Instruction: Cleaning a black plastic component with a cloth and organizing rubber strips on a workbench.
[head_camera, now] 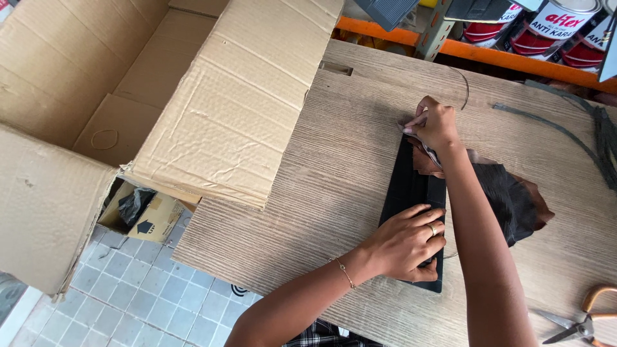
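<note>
A long black rectangular panel [406,186] lies on the wood-grain table [334,173]. My left hand [408,241], with a ring and a thin bracelet, presses flat on its near end. At the panel's far end, my right hand [434,123] pinches a small slim tool against the edge, fingers closed around it. A dark brown and black leather piece [511,196] lies under my right forearm, partly tucked beneath the panel.
A large open cardboard box [160,96] overlaps the table's left side. Scissors [581,321] lie at the near right corner. Dark strips [598,135] rest at the far right. An orange shelf [514,58] with cans runs behind. Grey tiled floor [141,295] shows below.
</note>
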